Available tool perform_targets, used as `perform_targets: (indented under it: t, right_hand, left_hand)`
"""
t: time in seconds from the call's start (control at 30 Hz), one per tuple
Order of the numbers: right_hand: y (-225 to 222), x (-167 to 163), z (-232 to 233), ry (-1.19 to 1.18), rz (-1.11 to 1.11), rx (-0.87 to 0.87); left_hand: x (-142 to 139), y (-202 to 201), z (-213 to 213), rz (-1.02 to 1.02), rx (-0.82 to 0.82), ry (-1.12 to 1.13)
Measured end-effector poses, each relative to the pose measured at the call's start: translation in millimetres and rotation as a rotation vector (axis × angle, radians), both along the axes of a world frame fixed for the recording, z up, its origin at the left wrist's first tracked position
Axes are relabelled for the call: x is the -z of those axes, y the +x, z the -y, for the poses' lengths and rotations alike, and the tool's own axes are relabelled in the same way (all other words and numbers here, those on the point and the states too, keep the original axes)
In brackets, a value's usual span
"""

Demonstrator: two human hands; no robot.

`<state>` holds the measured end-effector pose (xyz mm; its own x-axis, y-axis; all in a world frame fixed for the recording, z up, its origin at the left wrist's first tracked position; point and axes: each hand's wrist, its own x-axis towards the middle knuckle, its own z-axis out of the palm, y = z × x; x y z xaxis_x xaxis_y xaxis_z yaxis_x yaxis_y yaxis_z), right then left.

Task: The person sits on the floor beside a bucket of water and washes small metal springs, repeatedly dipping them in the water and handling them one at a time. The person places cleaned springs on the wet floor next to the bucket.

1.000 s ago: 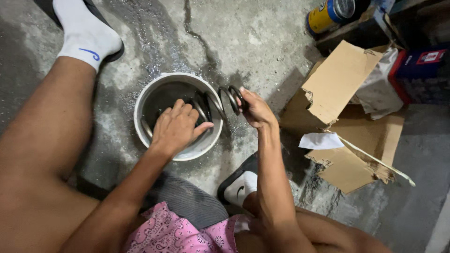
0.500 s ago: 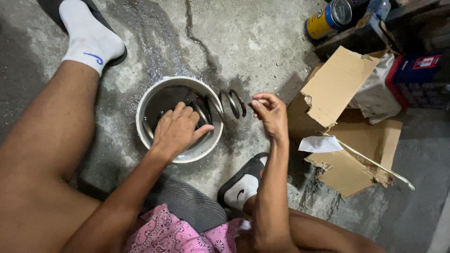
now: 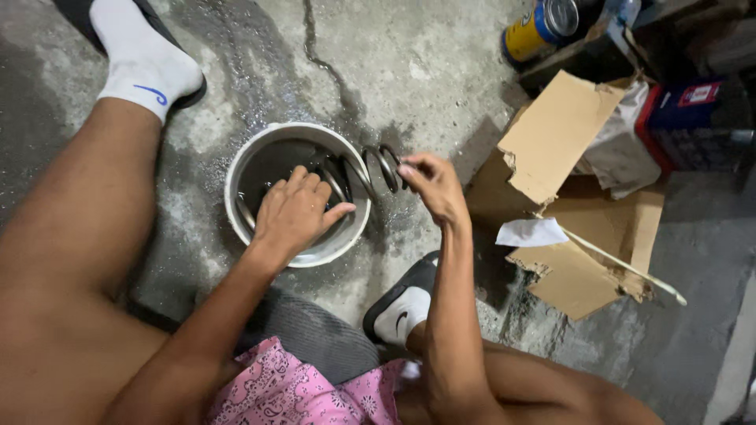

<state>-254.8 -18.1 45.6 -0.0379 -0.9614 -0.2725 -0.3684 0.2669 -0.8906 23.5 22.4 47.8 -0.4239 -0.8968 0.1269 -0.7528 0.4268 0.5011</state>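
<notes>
A dark metal coil spring [image 3: 364, 169] lies tilted across the rim of a white round bowl [image 3: 236, 169] on the concrete floor, its lower end down in dark liquid inside. My left hand [image 3: 295, 212] rests inside the bowl, fingers spread over the spring's lower coils. My right hand [image 3: 431, 185] pinches the spring's upper end just outside the rim.
Torn cardboard pieces [image 3: 563, 149] and a white scrap [image 3: 529, 233] lie to the right, with a thin stick [image 3: 622, 267] across them. A yellow can [image 3: 539, 30] lies at the top right. My socked foot [image 3: 146, 67] is upper left, a black sandal [image 3: 402, 303] below the bowl. The floor around the bowl is wet.
My right hand has shifted slightly right along the spring's upper end, drawing more coils out over the rim. The left hand stays in the bowl.
</notes>
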Motion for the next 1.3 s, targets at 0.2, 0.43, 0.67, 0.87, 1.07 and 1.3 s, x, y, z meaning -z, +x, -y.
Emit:
perform_targets:
  t: [0.2, 0.43, 0.67, 0.87, 1.07, 1.3]
  right_hand:
    - [16, 5, 1, -0.057, -0.372, 0.135]
    - [1, -7, 1, 0.062, 0.153, -0.052]
    - [36, -8, -1, 0.009, -0.739, 0.162]
    - [22, -21, -5, -0.196, -0.188, -0.039]
    - [24, -4, 5, -0.086, -0.468, 0.128]
    - [0, 7, 3, -0.017, 0.099, 0.175]
  left_hand:
    - [1, -1, -3, -0.051, -0.022, -0.019]
    - [1, 1, -1, -0.027, -0.02, 0.0]
    - [4, -1, -2, -0.035, -0.037, 0.01]
    - [4, 1, 0, -0.056, -0.027, -0.001]
    - [5, 0, -3, -0.044, -0.032, -0.003]
    - [7, 1, 0, -0.004, -0.016, 0.006]
